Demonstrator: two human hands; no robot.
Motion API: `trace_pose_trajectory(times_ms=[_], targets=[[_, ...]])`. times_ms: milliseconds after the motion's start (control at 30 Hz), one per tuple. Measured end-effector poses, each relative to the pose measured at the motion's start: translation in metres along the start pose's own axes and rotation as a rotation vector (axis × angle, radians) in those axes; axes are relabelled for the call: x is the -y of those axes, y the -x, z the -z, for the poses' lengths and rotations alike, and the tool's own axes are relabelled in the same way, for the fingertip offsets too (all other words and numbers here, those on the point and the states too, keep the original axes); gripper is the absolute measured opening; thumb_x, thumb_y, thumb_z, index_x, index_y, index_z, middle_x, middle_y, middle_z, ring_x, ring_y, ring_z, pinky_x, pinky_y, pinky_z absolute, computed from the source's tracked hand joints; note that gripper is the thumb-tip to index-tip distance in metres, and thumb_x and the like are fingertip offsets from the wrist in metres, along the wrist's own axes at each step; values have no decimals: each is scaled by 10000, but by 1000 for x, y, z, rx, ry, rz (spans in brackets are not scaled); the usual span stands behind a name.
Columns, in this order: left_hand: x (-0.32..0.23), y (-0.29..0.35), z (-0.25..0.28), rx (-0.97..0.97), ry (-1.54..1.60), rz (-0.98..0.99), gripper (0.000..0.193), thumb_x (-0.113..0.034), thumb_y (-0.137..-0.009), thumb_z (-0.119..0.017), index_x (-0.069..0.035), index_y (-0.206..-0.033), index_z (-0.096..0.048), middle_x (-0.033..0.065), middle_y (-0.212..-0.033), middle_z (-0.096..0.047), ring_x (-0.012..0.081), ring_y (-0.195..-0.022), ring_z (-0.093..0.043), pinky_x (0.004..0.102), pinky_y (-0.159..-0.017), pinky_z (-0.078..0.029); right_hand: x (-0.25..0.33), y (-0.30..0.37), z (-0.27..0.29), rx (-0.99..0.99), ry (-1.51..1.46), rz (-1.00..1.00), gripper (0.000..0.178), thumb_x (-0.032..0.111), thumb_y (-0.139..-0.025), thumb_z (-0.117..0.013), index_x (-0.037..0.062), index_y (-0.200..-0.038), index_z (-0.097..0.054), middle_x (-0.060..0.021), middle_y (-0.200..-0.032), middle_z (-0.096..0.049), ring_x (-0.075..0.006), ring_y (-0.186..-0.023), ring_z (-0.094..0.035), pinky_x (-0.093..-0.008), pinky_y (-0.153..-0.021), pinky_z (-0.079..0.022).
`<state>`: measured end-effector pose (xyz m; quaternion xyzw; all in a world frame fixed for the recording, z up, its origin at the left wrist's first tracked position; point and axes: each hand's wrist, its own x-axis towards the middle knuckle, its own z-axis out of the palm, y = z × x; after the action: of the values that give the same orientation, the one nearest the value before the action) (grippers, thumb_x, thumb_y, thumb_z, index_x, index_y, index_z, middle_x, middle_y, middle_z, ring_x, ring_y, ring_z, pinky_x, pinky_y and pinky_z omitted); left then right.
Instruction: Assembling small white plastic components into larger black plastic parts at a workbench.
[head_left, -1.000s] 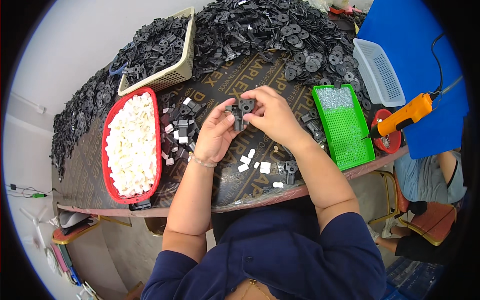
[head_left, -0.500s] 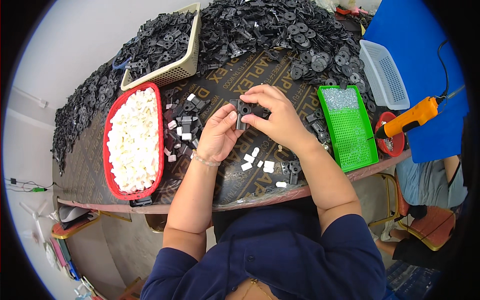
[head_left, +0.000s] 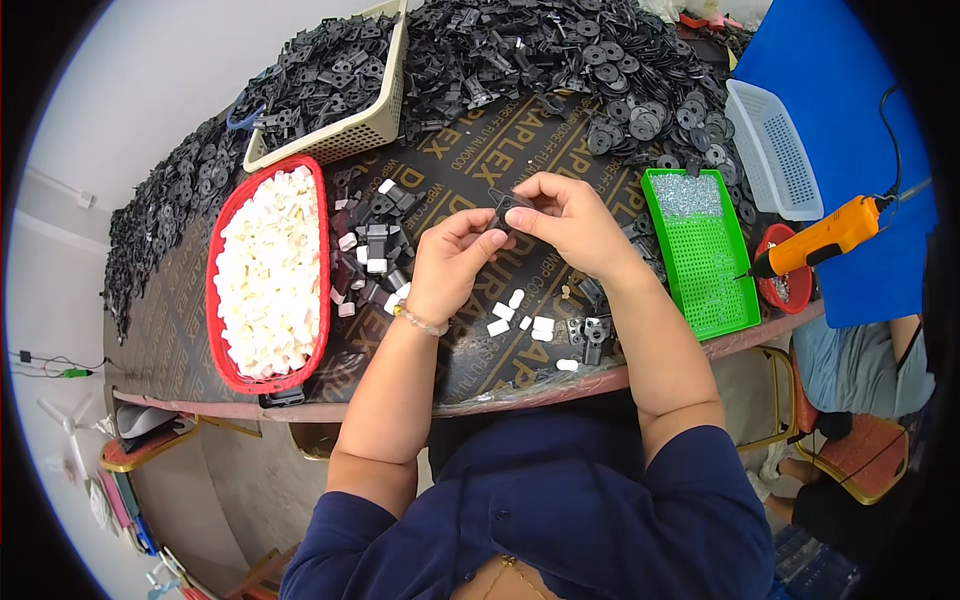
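- Lower centre of the frame: a few small white plastic blocks (head_left: 518, 318) lie loose on the dark printed tabletop (head_left: 470, 365).
- Centre: the left hand (head_left: 450, 265) and right hand (head_left: 570, 225) meet above the table, fingertips pinched closed on a small black plastic bracket (head_left: 501, 208) held between them.
- Left: an oval red plastic basket (head_left: 318, 250) filled with white blocks.
- Right: a green perforated plastic tray (head_left: 700, 270); beyond it, an orange electric screwdriver (head_left: 822, 238).
- Top: a beige lattice basket (head_left: 385, 100) and heaped black plastic parts (head_left: 560, 50).
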<state>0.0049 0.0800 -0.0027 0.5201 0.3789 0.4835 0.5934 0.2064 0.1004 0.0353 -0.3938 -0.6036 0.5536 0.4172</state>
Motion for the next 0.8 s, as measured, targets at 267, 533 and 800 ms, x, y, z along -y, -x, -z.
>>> trace_pose_trajectory(times_ms=[267,533,800], targets=[[-6,2,0,-56,-79,-12,215,-53,-966,-663,35,-1160,-634,51,-952,-724,102,-807,-682,207,-712,-511,5,2,-10,-61,66,-30,213,112,-894,-760,-18,-1007,-635,-13,-926,-662,-79,-809,-598,-256,-738,-508],[5,-14,34,-142,648,55,274,-29,-920,-683,-26,-1180,-595,54,-998,-714,185,-1002,-680,284,-798,-505,-22,11,-18,593,783,158,300,41,-706,-792,36,-973,-656,-127,-968,-667,-339,-959,-650,-425,-822,-521],[-24,-6,6,-235,591,75,417,-4,-912,-682,-56,-1270,-474,63,-1040,-688,192,-910,-666,292,-770,-514,-15,-2,-20,43,208,32,192,22,-882,-679,9,-1072,-649,-30,-877,-662,-84,-793,-651,-241,-682,-500]])
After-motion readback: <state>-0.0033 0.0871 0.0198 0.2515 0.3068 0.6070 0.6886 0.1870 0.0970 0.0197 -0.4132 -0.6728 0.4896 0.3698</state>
